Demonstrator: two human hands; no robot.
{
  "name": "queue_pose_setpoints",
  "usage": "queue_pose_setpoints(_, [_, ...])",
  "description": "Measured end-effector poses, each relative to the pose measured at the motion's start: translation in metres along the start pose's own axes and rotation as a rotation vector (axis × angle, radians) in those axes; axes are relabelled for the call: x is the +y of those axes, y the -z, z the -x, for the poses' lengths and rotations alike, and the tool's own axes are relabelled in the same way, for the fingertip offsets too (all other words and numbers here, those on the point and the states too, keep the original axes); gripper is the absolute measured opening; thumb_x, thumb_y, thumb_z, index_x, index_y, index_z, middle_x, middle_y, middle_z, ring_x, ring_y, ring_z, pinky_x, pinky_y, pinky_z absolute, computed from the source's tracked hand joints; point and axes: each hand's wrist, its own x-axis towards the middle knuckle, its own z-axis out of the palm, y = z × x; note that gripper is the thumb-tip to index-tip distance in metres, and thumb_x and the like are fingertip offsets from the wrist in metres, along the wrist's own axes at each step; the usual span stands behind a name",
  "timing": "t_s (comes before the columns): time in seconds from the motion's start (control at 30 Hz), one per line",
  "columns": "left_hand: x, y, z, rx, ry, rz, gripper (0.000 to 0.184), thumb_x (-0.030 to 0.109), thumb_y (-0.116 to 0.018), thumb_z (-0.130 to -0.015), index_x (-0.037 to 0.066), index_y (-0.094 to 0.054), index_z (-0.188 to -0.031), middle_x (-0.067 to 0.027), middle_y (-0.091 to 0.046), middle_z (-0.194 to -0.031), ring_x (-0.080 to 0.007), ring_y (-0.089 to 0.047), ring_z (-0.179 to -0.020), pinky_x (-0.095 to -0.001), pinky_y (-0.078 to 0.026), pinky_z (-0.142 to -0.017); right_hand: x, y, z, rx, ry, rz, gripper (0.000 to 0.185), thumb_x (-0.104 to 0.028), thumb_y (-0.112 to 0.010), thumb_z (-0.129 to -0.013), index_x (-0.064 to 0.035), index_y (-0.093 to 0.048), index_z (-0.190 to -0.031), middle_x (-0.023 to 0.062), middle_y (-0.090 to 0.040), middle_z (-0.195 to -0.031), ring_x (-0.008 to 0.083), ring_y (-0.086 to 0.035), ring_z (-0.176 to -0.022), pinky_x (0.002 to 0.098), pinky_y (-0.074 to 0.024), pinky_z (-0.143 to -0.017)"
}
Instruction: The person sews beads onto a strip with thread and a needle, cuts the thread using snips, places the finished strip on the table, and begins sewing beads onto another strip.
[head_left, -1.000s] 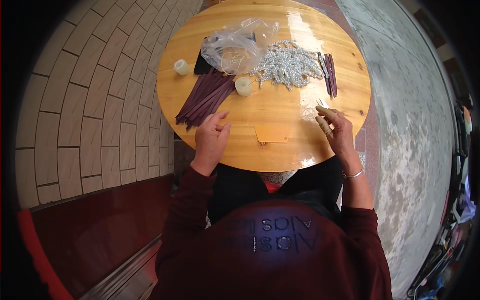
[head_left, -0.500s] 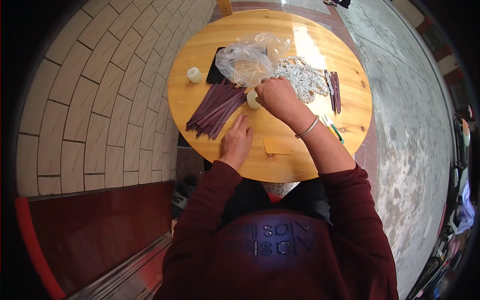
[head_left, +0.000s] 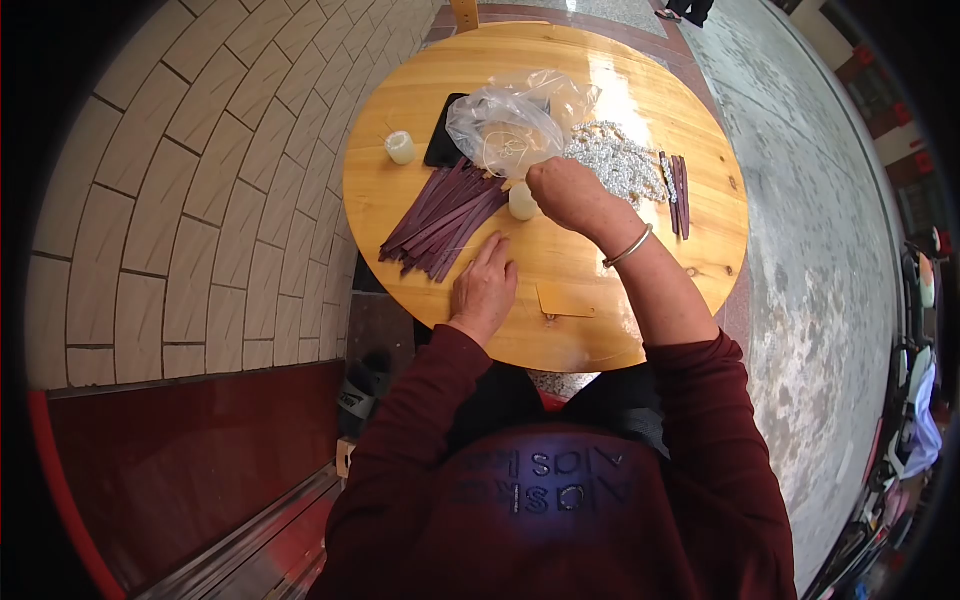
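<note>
Right hand held across round table, just beside white spool; fingers hidden, so grip cannot be told. Left hand laid open, back upward, near purplish strips piled left of spool.

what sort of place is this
Probably an outdoor spot beside a building, perhaps a shopfront: a tiled wall on one side, concrete paving on the other, and a person's foot beyond the table.
</note>
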Motion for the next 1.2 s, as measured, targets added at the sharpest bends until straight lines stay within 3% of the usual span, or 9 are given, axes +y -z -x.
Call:
queue_pose_setpoints(0.17, [0.000,0.008,0.004,-0.021,0.000,-0.011,0.032,0.007,-0.061,-0.079,-0.002,-0.057,-0.109,-0.0181,-0.060,-0.100,-0.0329,-0.060,-0.083,-0.0376,-0.049,-0.069,0.000,0.015,0.047,0.184,-0.083,-0.402,0.012,-0.008,-0.056,-0.084,0.0030,-0.060,-0.087,0.0196,-0.061,-0.072,0.0290,-0.063,-0.064,0.0376,-0.0487,-0.057])
queue_pose_setpoints(0.23, [0.003,0.019,0.012,-0.114,0.027,0.025,0.031,0.007,-0.062,-0.079,-0.002,-0.058,-0.108,-0.0168,-0.061,-0.091,-0.0315,-0.061,-0.077,-0.0367,-0.048,-0.066,-0.003,0.015,0.074,0.495,-0.101,-0.511,0.009,-0.007,-0.056,-0.086,0.0013,-0.058,-0.083,0.0149,-0.060,-0.067,0.0284,-0.060,-0.059,0.0367,-0.0461,-0.054])
queue_pose_setpoints(0.37, [0.021,0.056,0.035,-0.401,0.139,0.215,0.026,0.009,-0.063,-0.080,-0.003,-0.061,-0.102,-0.0125,-0.061,-0.068,-0.0255,-0.061,-0.062,-0.0329,-0.047,-0.060,-0.013,0.025,0.136,0.292,-0.444,-1.023,0.013,-0.010,-0.052,-0.092,0.0008,-0.058,-0.090,0.0063,-0.054,-0.063,0.0137,-0.054,-0.055,0.0265,-0.0423,-0.051])
queue_pose_setpoints(0.43, [0.020,0.067,0.039,-0.393,0.166,0.320,0.023,0.012,-0.062,-0.079,-0.001,-0.063,-0.098,-0.0142,-0.061,-0.069,-0.0323,-0.061,-0.066,-0.0379,-0.047,-0.060,-0.011,0.017,0.160,0.243,-0.436,-1.219,0.014,-0.011,-0.049,-0.094,-0.0001,-0.057,-0.097,-0.0001,-0.047,-0.064,0.0049,-0.047,-0.056,0.0203,-0.0382,-0.051])
queue_pose_setpoints(0.53, [0.001,0.069,0.028,-0.110,0.214,0.173,0.021,0.010,-0.062,-0.080,0.001,-0.063,-0.098,-0.0133,-0.062,-0.073,-0.0304,-0.061,-0.069,-0.0370,-0.047,-0.062,-0.013,0.004,0.185,0.203,-0.451,-1.380,0.013,-0.011,-0.048,-0.095,-0.0008,-0.055,-0.100,-0.0014,-0.047,-0.066,0.0059,-0.046,-0.056,0.0198,-0.0376,-0.051])
queue_pose_setpoints(0.73, [-0.021,0.062,-0.015,0.007,0.088,-0.249,0.029,0.012,-0.067,-0.076,0.003,-0.060,-0.103,-0.0135,-0.059,-0.093,-0.0317,-0.059,-0.085,-0.0392,-0.048,-0.072,-0.030,-0.005,0.200,0.210,-0.545,-1.611,0.015,-0.009,-0.052,-0.093,-0.0007,-0.056,-0.104,-0.0004,-0.052,-0.070,0.0066,-0.051,-0.056,0.0202,-0.0418,-0.051])
queue_pose_setpoints(1.1, [-0.025,0.047,-0.025,-0.049,0.052,-0.413,0.032,0.014,-0.071,-0.072,0.006,-0.061,-0.101,-0.0107,-0.056,-0.095,-0.0284,-0.055,-0.095,-0.0381,-0.047,-0.079,-0.047,-0.024,0.215,0.176,-0.668,-1.883,0.018,-0.006,-0.059,-0.088,-0.0004,-0.062,-0.104,0.0025,-0.060,-0.075,0.0087,-0.057,-0.063,0.0205,-0.0466,-0.058])
queue_pose_setpoints(1.17, [-0.019,0.050,-0.025,-0.017,0.071,-0.391,0.034,0.015,-0.070,-0.074,0.004,-0.060,-0.105,-0.0118,-0.055,-0.104,-0.0312,-0.052,-0.101,-0.0382,-0.045,-0.084,-0.047,-0.030,0.215,0.171,-0.630,-1.870,0.017,-0.007,-0.058,-0.088,0.0003,-0.063,-0.103,0.0040,-0.061,-0.074,0.0097,-0.058,-0.062,0.0210,-0.0470,-0.057])
queue_pose_setpoints(1.2, [-0.018,0.054,-0.026,-0.019,0.045,-0.425,0.052,0.019,-0.072,-0.072,0.004,-0.052,-0.117,-0.0160,-0.050,-0.115,-0.0343,-0.046,-0.110,-0.0404,-0.041,-0.091,-0.047,-0.032,0.214,0.182,-0.625,-1.874,0.017,-0.007,-0.058,-0.088,0.0007,-0.063,-0.102,0.0044,-0.061,-0.072,0.0101,-0.058,-0.062,0.0212,-0.0472,-0.057])
